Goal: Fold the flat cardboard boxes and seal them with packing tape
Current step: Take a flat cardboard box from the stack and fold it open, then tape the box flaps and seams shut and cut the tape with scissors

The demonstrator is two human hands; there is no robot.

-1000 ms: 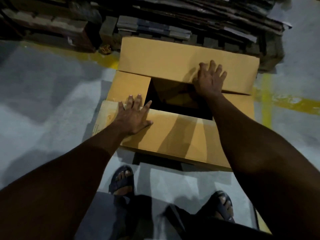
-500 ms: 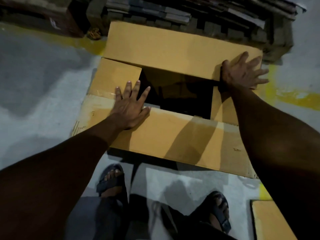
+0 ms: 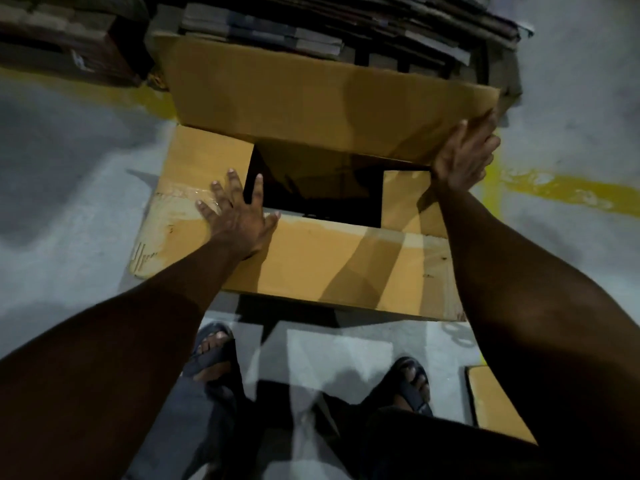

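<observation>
left hand: the left hand (image 3: 239, 216) is lying flat with fingers spread at centre left of the frame, palm pressing on the near flap (image 3: 339, 268), fingertips reaching over the left side flap (image 3: 207, 161) and the edge of the dark opening (image 3: 318, 192).
right hand: the right hand (image 3: 464, 154) is working at the right end of the far flap (image 3: 311, 98), fingers splayed and curling at its corner; whether they are gripping the edge or only pushing it, i cannot tell.
box: the cardboard box (image 3: 346, 282) is sitting on the grey floor (image 3: 69, 202) in the middle of the frame, just ahead of the person's sandalled feet (image 3: 211, 348), top not yet closed.
flaps: both short side flaps are lying inward; the near long flap is being held down; the far long flap is standing tilted up.
handling: judging by its look, the board is light and stiff but creasing easily; old tape (image 3: 183, 195) and a torn left corner are suggesting a reused, weaker spot. best holding along flap edges near the fold lines, not mid-panel.
surroundings: a stack of flat cardboard (image 3: 381, 22) is lying along the top of the frame; yellow floor lines (image 3: 561, 192) are showing at right; another cardboard piece (image 3: 495, 403) is lying at lower right.
tape roll: none is showing.
</observation>
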